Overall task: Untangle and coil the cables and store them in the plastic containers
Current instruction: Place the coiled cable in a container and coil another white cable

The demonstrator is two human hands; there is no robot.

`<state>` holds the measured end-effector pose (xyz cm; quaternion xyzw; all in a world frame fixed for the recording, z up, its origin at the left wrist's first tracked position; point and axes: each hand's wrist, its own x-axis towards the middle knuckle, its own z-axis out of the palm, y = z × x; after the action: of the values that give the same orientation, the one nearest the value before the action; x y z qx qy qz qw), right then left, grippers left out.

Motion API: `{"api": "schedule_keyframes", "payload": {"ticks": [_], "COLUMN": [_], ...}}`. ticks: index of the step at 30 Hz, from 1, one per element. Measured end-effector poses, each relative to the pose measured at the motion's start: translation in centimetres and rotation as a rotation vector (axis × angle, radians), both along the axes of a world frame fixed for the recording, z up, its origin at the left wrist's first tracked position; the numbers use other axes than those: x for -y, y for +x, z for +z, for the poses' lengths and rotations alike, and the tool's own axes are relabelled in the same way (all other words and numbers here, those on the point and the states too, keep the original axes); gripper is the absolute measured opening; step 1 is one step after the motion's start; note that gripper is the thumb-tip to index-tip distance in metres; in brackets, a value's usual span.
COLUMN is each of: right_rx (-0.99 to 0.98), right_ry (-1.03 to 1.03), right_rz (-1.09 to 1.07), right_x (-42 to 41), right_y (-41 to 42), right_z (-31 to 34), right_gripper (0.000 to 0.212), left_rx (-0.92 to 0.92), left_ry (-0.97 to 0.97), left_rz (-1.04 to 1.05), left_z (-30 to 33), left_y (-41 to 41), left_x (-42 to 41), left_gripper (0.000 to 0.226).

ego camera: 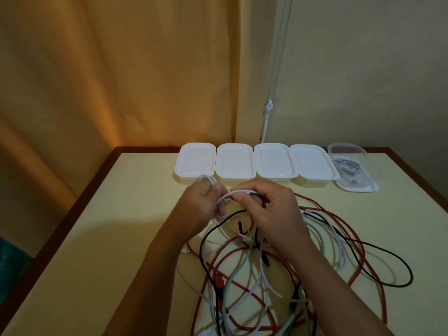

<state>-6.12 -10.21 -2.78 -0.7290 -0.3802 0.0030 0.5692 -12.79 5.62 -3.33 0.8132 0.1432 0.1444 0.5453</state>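
Item: white cable (238, 192), light, limp, slick | Location: strung between my hands, above the tangle (266, 275) on the tabletop (135, 214) | Hands: left hand (202, 206) and right hand (269, 214) both pinching it | Hold: near plug end, I judge | Containers (254, 163): just beyond hands.

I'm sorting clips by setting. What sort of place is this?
Probably a room in a home, not a workshop: a pale yellow table with a dark wooden edge stands in a corner, against a long orange fabric curtain and a plain cream painted wall.
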Motion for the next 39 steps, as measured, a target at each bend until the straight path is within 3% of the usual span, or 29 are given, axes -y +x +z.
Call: {"api": "schedule_keyframes", "payload": {"ticks": [4,10,12,15,19,22,27,31,34,36,39], "right_rx": [-0.023,-0.115,-0.141,-0.184,-0.16,-0.093,-0.058,-0.049,-0.059,-0.052,-0.027], "right_ry": [0.075,0.023,-0.057,-0.175,-0.345,-0.414,-0.46,-0.469,-0.469,-0.455,-0.361], "right_rz": [-0.075,-0.027,0.0,0.068,0.199,0.253,0.245,0.299,0.224,0.119,-0.002], "right_x": [0.1,-0.2,-0.5,-0.6,-0.7,-0.8,-0.3,0.2,0.9,1.6,2.2], "right_y": [0.6,0.7,0.6,0.3,-0.3,-0.7,-0.4,-0.5,0.3,1.0,1.5], "right_z": [-0.2,-0.6,-1.1,-1.3,-0.8,-0.9,-0.4,-0.1,0.3,0.6,0.9], "right_gripper": [0.011,0.023,0.026,0.027,0.027,0.025,0.023,0.015,0.006,0.004,0.011], "left_rx": [-0.188,-0.005,0.125,0.394,0.683,0.7,0.446,0.311,-0.102,-0.289,-0.372], "left_ry": [-0.352,-0.92,-1.13,-1.222,-1.157,-0.915,-0.098,0.041,0.228,0.18,-0.151], "left_rz": [-0.337,-0.71,-0.726,-0.453,-0.025,0.147,0.302,0.29,0.168,0.005,-0.217], "left_z": [1.1,2.2,2.2,2.5,3.0,2.1,0.1,-0.8,-1.4,-1.6,-0.6], "left_y": [-0.7,-0.9,-0.8,-0.6,0.0,0.6,0.8,1.1,1.1,0.7,-0.1], "left_x": [0.7,0.5,0.4,0.4,0.5,0.4,-0.2,0.4,0.3,0.4,0.9], "left_gripper": [0.066,0.045,0.046,0.047,0.043,0.039,0.039,0.033,0.043,0.05,0.067]}}
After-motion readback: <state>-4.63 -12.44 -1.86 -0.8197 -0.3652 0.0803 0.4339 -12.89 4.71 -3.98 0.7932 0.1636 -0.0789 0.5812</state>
